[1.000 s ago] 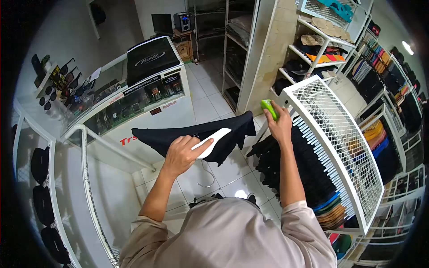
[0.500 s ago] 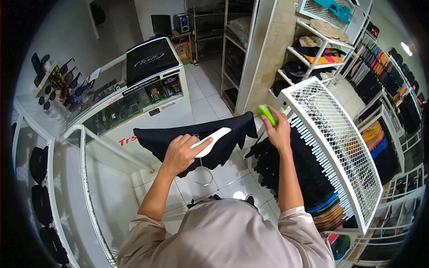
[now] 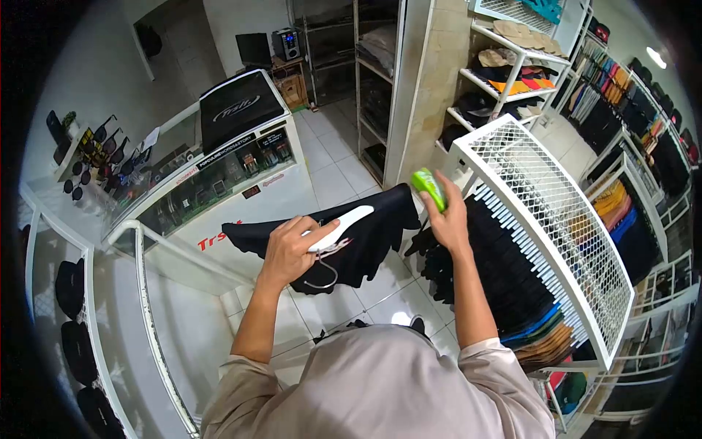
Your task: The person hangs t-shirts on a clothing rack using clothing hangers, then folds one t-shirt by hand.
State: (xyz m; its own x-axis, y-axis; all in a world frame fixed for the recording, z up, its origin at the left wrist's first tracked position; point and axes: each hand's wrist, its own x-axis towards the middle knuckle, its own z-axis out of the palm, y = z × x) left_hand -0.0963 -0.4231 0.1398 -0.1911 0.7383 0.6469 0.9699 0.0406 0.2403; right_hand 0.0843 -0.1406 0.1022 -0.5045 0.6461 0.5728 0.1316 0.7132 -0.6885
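Observation:
My left hand [image 3: 288, 252] grips a white hanger [image 3: 351, 224], its metal hook pointing down toward me. A black garment [image 3: 380, 245] hangs from this hanger, spread out in front of me above the tiled floor. Closed around a bright green hand-sized object [image 3: 428, 189] is my right hand [image 3: 450, 219], held up at the garment's right end. The exact kind of the green object cannot be made out. To the right of that hand, a row of black clothes [image 3: 497, 271] hangs close together under a white rack.
The white mesh-topped rack [image 3: 563, 219] stands close on my right. A glass display counter [image 3: 219, 175] is ahead on the left. White metal rails [image 3: 142, 293] run along my left, beside dark caps [image 3: 77, 351]. Shelves of caps [image 3: 504, 80] rise at the back right.
My left hand and the hanger have tilted a little, and the hook has swung up and left. My right hand has shifted slightly left with the green object.

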